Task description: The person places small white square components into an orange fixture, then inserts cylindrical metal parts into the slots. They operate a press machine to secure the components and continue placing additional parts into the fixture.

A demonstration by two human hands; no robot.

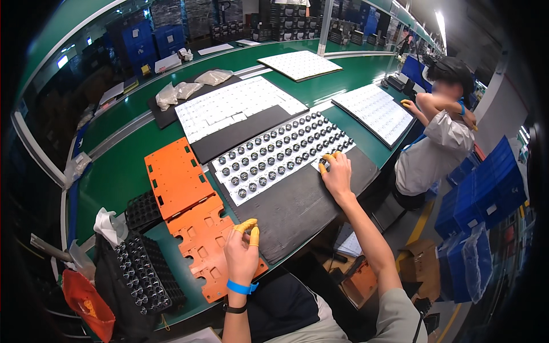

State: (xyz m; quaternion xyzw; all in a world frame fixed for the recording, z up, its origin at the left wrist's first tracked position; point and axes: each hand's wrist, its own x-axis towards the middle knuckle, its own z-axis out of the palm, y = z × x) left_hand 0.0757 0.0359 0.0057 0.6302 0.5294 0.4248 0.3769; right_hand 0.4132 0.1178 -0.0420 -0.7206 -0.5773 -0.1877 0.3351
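Observation:
My right hand point(337, 174), with yellow finger covers, is closed over a round black part point(323, 162) at the near right edge of a white panel point(251, 195). Rows of similar black parts with shiny centres point(271, 161) stand on that panel, which lies on a dark mat point(291, 211). My left hand point(242, 254), also in yellow finger covers, hovers by the mat's left edge over an orange plate point(200, 240). Its thumb and forefinger curl together, and whatever may be between them is hidden.
Another orange plate point(177, 174) lies farther back. A black tray of shiny cups point(143, 274) is at left, near a red bag point(88, 303). White sheets point(237, 106) and plastic bags point(189, 88) lie behind. A co-worker point(437, 143) sits at right beside another panel point(374, 114); blue bins point(480, 188) stand behind.

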